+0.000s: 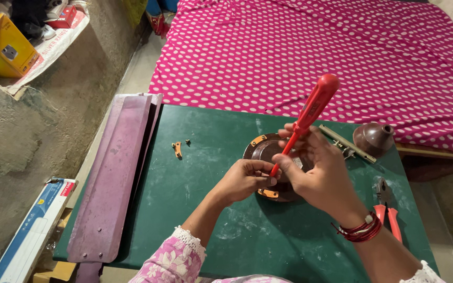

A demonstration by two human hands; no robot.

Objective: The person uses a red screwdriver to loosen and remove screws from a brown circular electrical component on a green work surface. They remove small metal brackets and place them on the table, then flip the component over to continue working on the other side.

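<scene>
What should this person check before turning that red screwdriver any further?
1. Right hand grips the screwdriver firmly: ok, fingers wrap the shaft just below the red handle.
2. Left hand steadies the round motor plate: ok, fingers rest on its edge.
3. Tip seated in a screw: cannot tell, the hands hide it.
4. Loose bracket and small screw safe from rolling off: ok, they lie well inside the green table.
5. Pliers within reach: ok, beside the right wrist.
6. Fan blades stable: not ok, they overhang the table's left edge.
</scene>
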